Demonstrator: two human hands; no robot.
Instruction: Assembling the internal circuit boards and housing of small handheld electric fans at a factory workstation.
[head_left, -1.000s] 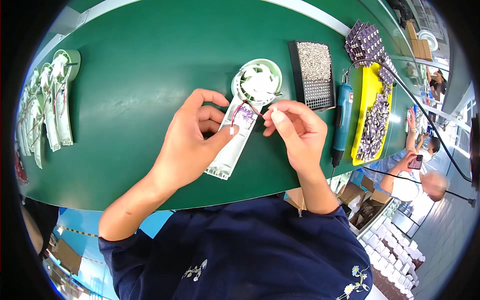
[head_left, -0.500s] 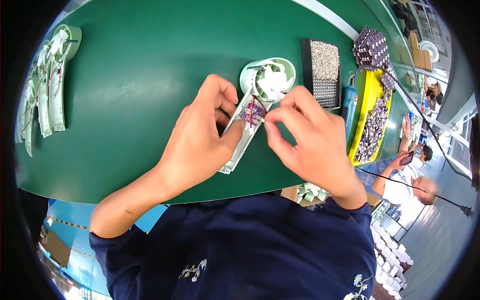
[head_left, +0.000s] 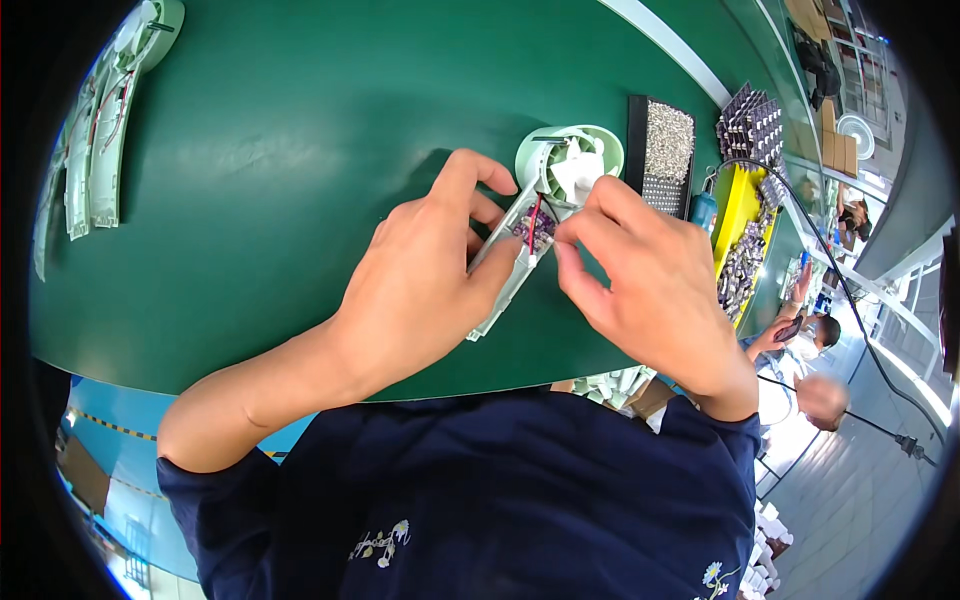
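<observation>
A pale green handheld fan housing [head_left: 500, 297] lies tilted on the table, its round head with white blades [head_left: 578, 172] pointing away from me. In its open handle sits a small purple circuit board [head_left: 544, 228], with a red wire [head_left: 533, 226] and a dark one running up to the head. My left hand [head_left: 425, 270] grips the handle from the left, thumb near the board and fingers behind the far side. At the board's right edge my right hand [head_left: 650, 285] pinches thumb and forefinger together; whatever is between the tips is too small to make out.
Several similar fan housings [head_left: 108, 150] lie at the far left. On the right stand a black tray [head_left: 636, 140] of small metal parts, a blue tool [head_left: 704, 212], a yellow bin [head_left: 738, 200] of small parts and stacked purple boards [head_left: 750, 125]. A black cable [head_left: 850, 280] crosses there.
The whole view has shifted, so the fan and both hands appear farther right and the left housings higher. Both hands keep nearly the same hold around the fan.
</observation>
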